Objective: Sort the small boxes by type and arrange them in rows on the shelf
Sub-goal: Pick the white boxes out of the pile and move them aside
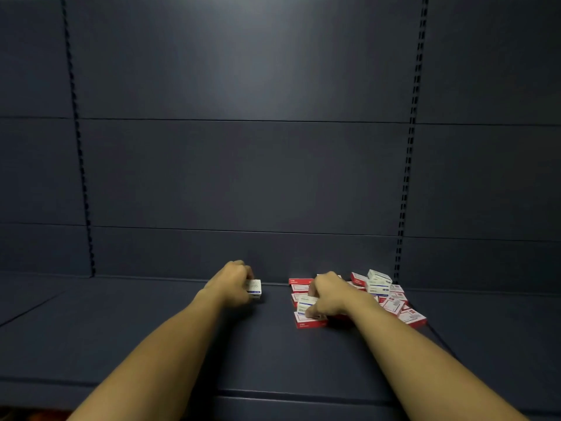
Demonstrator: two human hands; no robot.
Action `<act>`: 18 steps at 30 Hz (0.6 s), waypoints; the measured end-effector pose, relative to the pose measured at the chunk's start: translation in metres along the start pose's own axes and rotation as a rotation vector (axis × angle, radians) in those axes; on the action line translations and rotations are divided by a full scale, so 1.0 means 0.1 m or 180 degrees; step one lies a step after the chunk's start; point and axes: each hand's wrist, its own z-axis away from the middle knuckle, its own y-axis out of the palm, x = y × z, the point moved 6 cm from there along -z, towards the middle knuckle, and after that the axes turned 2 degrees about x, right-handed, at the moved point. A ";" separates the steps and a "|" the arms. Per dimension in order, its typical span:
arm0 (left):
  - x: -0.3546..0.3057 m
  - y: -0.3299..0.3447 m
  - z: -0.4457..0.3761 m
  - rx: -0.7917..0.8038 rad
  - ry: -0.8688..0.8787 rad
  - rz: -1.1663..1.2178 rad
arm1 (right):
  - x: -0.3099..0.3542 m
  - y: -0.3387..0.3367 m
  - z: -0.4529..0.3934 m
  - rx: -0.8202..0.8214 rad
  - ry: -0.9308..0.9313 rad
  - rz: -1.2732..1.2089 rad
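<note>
A heap of small boxes lies on the dark shelf (170, 323) at the right, near the back panel. Some are red and white (311, 323), others white with blue print (378, 287). My left hand (233, 284) grips one white and blue box (254, 289) at the shelf's middle, close to the back panel and apart from the heap. My right hand (326, 296) reaches into the heap's left side and pinches a white and blue box (306, 305) that lies on top of red ones.
The dark back panel (243, 177) rises straight behind the shelf, with slotted uprights at left (82, 183) and right (405, 189). The shelf's front edge (273, 393) runs below my forearms. A neighbouring shelf section continues on each side.
</note>
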 end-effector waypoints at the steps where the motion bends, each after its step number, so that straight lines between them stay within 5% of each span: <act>1: 0.03 -0.02 0.02 0.0013 -0.0014 -0.0031 | 0.02 0.00 0.00 -0.0004 -0.0003 -0.0009; 9: -0.09 -0.06 -0.05 -0.0014 0.0194 0.0012 | -0.06 -0.19 0.10 -0.0492 0.0003 -0.0101; 18: -1.00 -0.02 -0.35 -0.0169 0.0769 0.0381 | -0.60 -0.52 0.53 -0.1170 0.0239 0.0108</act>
